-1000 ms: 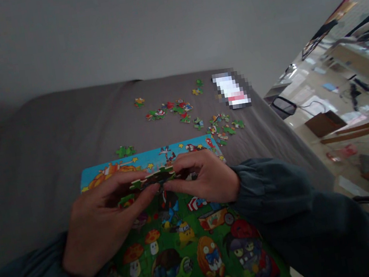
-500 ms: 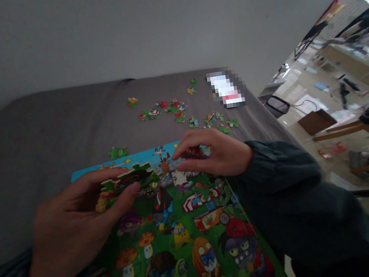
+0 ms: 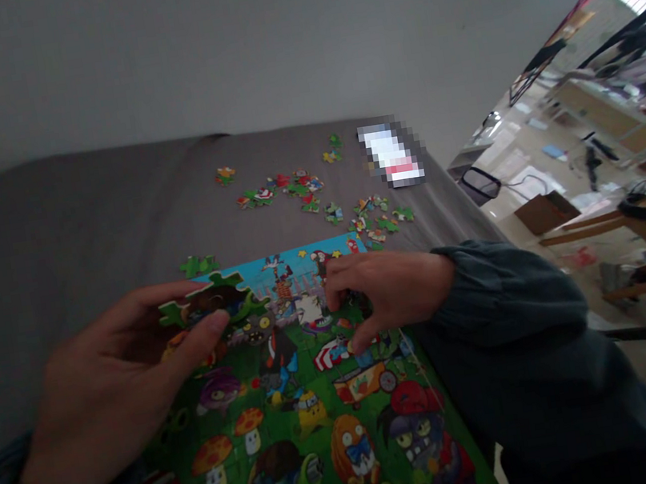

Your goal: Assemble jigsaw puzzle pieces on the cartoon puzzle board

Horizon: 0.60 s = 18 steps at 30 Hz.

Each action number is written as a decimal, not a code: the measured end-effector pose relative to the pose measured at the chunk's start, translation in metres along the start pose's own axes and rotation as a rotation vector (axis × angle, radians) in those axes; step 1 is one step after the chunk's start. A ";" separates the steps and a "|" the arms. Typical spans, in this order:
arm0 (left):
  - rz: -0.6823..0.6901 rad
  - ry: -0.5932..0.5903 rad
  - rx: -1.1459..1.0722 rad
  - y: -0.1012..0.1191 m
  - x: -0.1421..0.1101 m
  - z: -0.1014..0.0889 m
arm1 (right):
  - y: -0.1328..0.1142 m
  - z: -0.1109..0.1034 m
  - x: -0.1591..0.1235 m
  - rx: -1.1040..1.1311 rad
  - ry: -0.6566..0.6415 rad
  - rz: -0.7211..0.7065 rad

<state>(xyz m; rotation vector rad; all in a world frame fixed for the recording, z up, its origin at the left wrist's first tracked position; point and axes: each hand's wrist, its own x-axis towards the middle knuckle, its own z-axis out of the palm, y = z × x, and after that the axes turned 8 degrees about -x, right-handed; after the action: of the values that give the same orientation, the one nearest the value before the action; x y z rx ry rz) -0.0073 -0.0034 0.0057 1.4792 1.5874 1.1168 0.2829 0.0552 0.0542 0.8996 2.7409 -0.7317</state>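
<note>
My left hand (image 3: 118,378) is shut on a chunk of joined jigsaw pieces (image 3: 211,303), pinched between thumb and fingers just above the puzzle's left part. A large, colourful cartoon jigsaw puzzle (image 3: 356,463) lies below on grey cloth, with a blue strip along its far side. My right hand (image 3: 384,289) rests over the puzzle with fingers curled down onto it. Whatever lies beneath those fingers is hidden. Several loose pieces (image 3: 296,185) are scattered beyond the puzzle, and a green cluster of pieces (image 3: 199,265) lies by its far edge.
A pixelated white and red object (image 3: 390,155) lies at the far edge of the grey cloth (image 3: 83,221). Past the cloth's right edge, a lower floor shows a cardboard box (image 3: 546,213) and wooden chair legs (image 3: 636,227).
My hands have moved apart. The left hand has carried the chunk leftward, and the right hand has dropped from the puzzle's far edge onto its surface. The view has shifted slightly.
</note>
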 end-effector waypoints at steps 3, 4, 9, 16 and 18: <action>-0.102 -0.036 -0.089 0.004 0.000 0.001 | -0.003 0.001 0.000 -0.011 -0.032 -0.002; -0.108 -0.038 -0.095 0.008 0.000 0.002 | -0.004 0.002 0.001 0.000 -0.030 -0.018; -0.161 -0.086 -0.205 0.034 0.002 0.009 | -0.008 0.007 0.005 0.398 0.005 -0.085; -0.188 -0.187 -0.189 0.032 0.002 0.012 | -0.022 0.025 0.022 0.969 0.424 0.013; -0.111 -0.209 -0.123 0.026 0.000 0.010 | -0.022 0.029 0.024 0.953 0.406 0.001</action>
<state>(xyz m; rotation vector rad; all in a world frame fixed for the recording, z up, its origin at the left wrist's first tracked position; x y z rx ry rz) 0.0118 -0.0021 0.0253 1.3618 1.4133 0.9469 0.2506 0.0384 0.0308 1.3013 2.6284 -2.1448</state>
